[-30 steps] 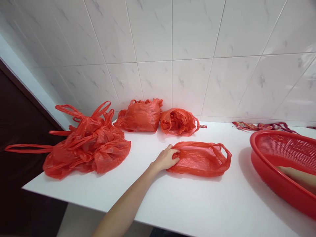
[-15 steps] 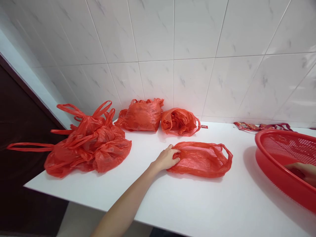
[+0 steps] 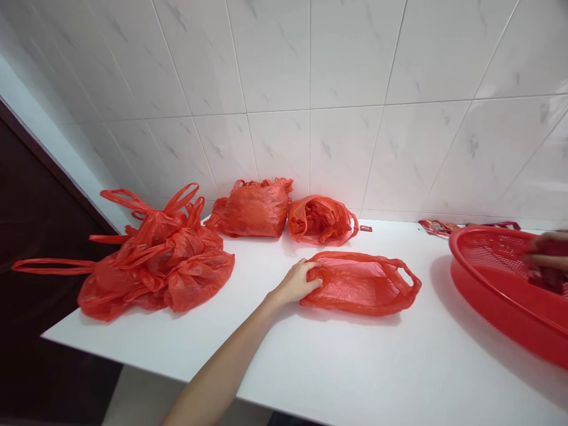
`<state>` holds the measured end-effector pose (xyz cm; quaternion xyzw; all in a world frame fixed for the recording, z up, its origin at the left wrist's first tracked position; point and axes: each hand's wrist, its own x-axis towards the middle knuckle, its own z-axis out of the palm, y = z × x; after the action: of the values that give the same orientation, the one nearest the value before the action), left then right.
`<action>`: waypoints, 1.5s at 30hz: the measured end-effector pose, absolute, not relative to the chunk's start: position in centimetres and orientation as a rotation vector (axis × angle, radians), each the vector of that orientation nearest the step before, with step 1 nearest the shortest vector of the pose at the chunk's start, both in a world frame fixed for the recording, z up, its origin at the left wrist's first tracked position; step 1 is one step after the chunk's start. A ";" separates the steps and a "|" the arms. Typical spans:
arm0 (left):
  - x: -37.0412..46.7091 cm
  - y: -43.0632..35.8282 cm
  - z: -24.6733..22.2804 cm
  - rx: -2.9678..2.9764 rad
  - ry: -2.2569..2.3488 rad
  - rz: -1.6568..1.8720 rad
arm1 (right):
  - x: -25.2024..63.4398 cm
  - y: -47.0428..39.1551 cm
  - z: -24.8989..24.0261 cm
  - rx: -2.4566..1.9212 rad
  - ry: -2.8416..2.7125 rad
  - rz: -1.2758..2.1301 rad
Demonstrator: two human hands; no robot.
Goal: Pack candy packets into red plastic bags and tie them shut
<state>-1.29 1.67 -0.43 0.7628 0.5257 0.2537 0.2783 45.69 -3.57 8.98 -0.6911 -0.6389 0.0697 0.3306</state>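
The fingers of the left hand are curled closed on the left end of the open red bag, which lies mouth up at the table's centre; the right hand, blurred at the right edge over the red basket, grips a dark red bundle, too blurred to identify; 2 bunched red bags sit far, by the tiled wall; a heap of knotted red bags lies left; 1 small red packet lies far, right of the bunched pair.
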 end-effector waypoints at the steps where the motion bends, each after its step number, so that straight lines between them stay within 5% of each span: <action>1: -1.2 1.7 -0.5 2.030 1.404 0.697 | 44.3 -3.5 10.7 -1.777 -1.606 0.367; 5: -1.0 1.6 -0.5 1.975 1.388 0.711 | 36.8 -3.2 14.9 -1.514 -1.563 0.784; 10: -0.8 1.2 -0.4 2.005 1.338 0.668 | 27.0 -1.3 12.6 -1.214 -2.035 1.142; 21: -1.2 1.2 -0.2 2.053 1.325 0.757 | 20.8 1.1 7.1 -1.372 -2.618 0.511; 45: -0.7 0.9 0.1 2.243 1.610 0.842 | 25.0 -0.9 1.9 -1.455 -2.475 0.378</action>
<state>-0.66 0.91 0.11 0.7707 0.5533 0.2893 0.1270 24.95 -0.86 1.95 -0.4987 -0.8483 0.1296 0.1224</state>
